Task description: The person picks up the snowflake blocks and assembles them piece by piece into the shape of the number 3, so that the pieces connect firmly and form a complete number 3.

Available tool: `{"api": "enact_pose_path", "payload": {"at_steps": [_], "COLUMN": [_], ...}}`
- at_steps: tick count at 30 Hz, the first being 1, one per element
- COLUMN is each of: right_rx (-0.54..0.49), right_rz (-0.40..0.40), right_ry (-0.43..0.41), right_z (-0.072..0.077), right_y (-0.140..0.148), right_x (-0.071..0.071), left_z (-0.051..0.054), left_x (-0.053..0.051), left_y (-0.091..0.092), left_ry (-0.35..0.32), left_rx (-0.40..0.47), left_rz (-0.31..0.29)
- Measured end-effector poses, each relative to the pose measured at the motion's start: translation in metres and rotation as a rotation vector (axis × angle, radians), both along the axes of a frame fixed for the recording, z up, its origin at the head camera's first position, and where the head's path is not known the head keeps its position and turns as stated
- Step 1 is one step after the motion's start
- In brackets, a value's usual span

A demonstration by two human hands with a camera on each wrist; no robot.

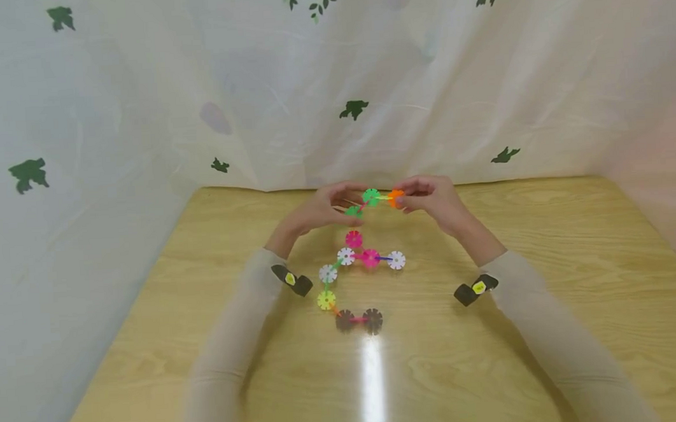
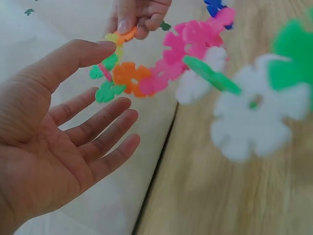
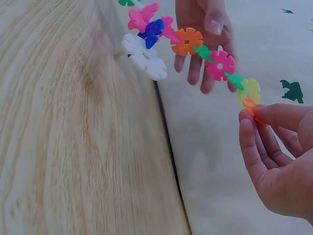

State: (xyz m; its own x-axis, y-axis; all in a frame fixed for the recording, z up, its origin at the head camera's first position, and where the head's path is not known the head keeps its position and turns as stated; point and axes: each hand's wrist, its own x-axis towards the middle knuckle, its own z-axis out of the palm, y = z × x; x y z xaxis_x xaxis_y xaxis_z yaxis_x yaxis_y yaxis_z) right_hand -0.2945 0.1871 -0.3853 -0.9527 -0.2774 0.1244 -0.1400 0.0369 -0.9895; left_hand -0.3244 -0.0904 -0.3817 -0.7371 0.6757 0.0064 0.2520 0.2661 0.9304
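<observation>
A chain of colourful notched plastic discs (image 1: 353, 239) is linked edge to edge in a bent shape like an E or 3, with a short branch ending in a white disc (image 1: 397, 260). My right hand (image 1: 429, 201) pinches the orange disc (image 3: 250, 108) at the chain's far end between thumb and fingertips. The left hand (image 2: 63, 132) has its fingers spread and relaxed beside the green discs (image 2: 108, 91); whether it touches them, I cannot tell. Toward me, the chain runs through a yellow disc (image 1: 327, 300) to two brown discs (image 1: 372, 321).
The wooden table (image 1: 550, 327) extends beneath both arms. A pale curtain (image 1: 287, 124) with green leaf and bird shapes hangs at its back edge. Dark camera straps (image 1: 292, 280) sit on both wrists. A bright reflection shows on the tabletop in front.
</observation>
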Motion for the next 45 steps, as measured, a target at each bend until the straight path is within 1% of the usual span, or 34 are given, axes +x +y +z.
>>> {"api": "enact_pose_path", "payload": {"at_steps": [3,6,7,9,12,14,15,19,21,23,26,28,30,33,36,38,39,42,45], "right_rx": [-0.015,-0.031,-0.037,-0.044,-0.058,-0.060,-0.059,-0.039,-0.031,-0.024,-0.037,-0.035,-0.027,0.035,0.142,0.223,0.274,0.377,0.441], "right_rz": [-0.017,-0.024,-0.024,-0.032,-0.035,-0.040,-0.039,-0.044,-0.049,-0.054,-0.048,-0.034,-0.011,0.016,0.036,0.050,0.052,0.064,0.069], "right_ry": [0.014,0.011,0.009,0.005,0.004,0.007,0.010,0.019,0.021,0.019,0.015,0.013,0.008,-0.018,-0.042,-0.048,-0.040,-0.027,-0.016], "right_z": [-0.001,-0.001,0.000,0.001,0.002,0.002,0.002,-0.001,-0.002,-0.003,-0.003,-0.004,-0.004,-0.004,-0.005,-0.006,-0.006,-0.008,-0.012], "right_y": [0.004,0.007,0.008,0.009,0.011,0.013,0.014,0.021,0.024,0.028,0.034,0.039,0.045,0.055,0.065,0.071,0.074,0.081,0.087], "right_x": [0.000,0.002,0.002,0.003,0.005,0.006,0.006,0.008,0.009,0.011,0.013,0.015,0.018,0.021,0.026,0.030,0.032,0.037,0.041], "left_z": [0.000,-0.005,-0.007,-0.011,-0.015,-0.017,-0.017,-0.015,-0.015,-0.016,-0.018,-0.018,-0.018,-0.020,-0.021,-0.022,-0.023,-0.025,-0.025], "left_x": [0.006,0.012,0.014,0.018,0.023,0.025,0.027,0.032,0.034,0.034,0.035,0.036,0.036,0.034,0.032,0.029,0.028,0.023,0.019], "left_y": [-0.009,-0.016,-0.017,-0.018,-0.017,-0.015,-0.015,-0.018,-0.021,-0.023,-0.024,-0.025,-0.024,-0.023,-0.021,-0.020,-0.020,-0.018,-0.017], "left_ry": [-0.036,-0.092,-0.112,-0.138,-0.140,-0.133,-0.129,-0.142,-0.167,-0.195,-0.211,-0.192,-0.164,-0.144,-0.139,-0.141,-0.140,-0.152,-0.182], "left_rx": [-0.029,-0.063,-0.085,-0.143,-0.248,-0.286,-0.296,-0.286,-0.279,-0.268,-0.249,-0.233,-0.218,-0.198,-0.180,-0.168,-0.162,-0.133,-0.117], "left_rz": [0.011,0.015,0.009,-0.023,-0.069,-0.085,-0.084,-0.077,-0.076,-0.077,-0.061,-0.041,-0.008,0.058,0.120,0.143,0.145,0.135,0.121]}}
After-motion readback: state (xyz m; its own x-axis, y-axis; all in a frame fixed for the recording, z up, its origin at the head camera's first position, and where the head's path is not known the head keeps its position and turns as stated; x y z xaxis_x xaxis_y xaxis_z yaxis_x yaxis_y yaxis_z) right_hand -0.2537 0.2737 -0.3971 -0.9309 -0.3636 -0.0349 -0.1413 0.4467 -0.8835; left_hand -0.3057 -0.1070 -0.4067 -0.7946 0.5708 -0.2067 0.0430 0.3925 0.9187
